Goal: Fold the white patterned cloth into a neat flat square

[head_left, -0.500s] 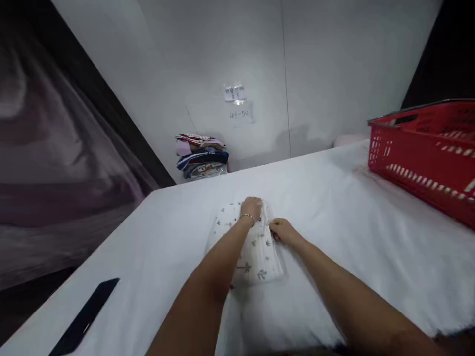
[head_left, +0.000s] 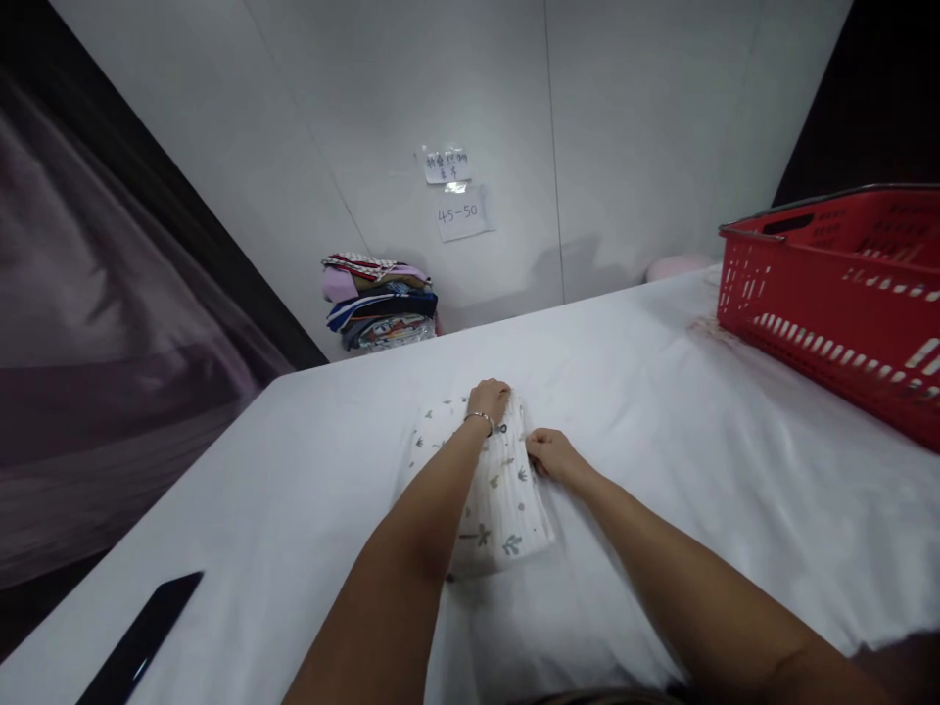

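The scene is viewed by one head-worn camera, faced forward and down over the counter [head_left: 308, 470]. The cloth [head_left: 506, 490] is seen from above its near edge, fairly close; beyond it the wall [head_left: 646, 117] is taken in, and right of the cloth the basket [head_left: 829, 304] is cut by the frame.

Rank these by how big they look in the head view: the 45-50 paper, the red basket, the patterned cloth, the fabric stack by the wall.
1. Red basket, cut off by the frame
2. Patterned cloth, partly covered by an arm
3. Fabric stack
4. 45-50 paper
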### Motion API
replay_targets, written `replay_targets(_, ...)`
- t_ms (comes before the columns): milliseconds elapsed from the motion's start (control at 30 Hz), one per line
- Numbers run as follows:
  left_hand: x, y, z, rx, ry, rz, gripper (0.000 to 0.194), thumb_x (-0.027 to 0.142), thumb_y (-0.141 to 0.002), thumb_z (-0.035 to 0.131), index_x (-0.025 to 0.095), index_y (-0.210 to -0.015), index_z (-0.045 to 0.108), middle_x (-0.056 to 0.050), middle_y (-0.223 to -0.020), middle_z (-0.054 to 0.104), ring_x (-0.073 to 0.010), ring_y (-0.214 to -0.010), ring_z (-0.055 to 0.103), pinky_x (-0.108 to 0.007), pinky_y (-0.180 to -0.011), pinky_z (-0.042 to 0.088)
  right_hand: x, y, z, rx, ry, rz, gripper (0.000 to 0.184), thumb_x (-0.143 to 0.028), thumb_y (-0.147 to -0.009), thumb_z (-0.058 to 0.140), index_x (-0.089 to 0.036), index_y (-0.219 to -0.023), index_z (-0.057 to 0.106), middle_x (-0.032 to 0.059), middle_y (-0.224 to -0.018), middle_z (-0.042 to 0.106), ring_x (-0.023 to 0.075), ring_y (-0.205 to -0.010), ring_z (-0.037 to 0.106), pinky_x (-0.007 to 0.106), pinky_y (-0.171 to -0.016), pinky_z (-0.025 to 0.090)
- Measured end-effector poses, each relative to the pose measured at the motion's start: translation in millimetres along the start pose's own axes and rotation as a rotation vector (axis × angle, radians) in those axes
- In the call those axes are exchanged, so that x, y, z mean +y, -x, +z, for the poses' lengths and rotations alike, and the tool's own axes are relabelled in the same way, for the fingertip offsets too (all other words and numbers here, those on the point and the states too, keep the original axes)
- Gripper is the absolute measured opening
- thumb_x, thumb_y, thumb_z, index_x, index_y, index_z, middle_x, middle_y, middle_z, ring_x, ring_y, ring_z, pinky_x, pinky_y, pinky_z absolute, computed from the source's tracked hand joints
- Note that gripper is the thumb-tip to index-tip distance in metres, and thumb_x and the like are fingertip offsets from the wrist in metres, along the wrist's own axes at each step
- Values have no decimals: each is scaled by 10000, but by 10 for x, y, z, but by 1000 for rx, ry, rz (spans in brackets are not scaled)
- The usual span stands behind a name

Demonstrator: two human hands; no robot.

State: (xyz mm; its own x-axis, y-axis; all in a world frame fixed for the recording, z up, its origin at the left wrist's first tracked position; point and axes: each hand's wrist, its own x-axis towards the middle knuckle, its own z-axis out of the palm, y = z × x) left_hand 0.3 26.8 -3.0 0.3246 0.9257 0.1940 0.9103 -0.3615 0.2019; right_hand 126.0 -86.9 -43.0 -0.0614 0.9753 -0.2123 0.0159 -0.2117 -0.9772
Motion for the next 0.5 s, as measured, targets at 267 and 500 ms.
replay_targets(267, -32, 131, -18, 54, 101, 48, 301, 215, -848, 521, 221, -1137, 605, -19, -1215, 592, -168, -1157, 476, -290, -1015, 332, -8, 2, -8, 40, -11, -15, 112, -194, -667, 486, -205, -569, 434, -79, -334, 391, 73, -314, 320, 209, -370, 222)
replay_targets(500, 283, 718, -309, 24, 158, -10, 199, 335, -839, 521, 193, -780, 646, -23, -847, 643, -143, -777, 573, -258, -730, 425, -119, 83, -66, 2, 27, -3, 176, -164, -707, 488, -191, -538, 447, -70, -317, 408, 57, -298, 303, 198, -354, 217)
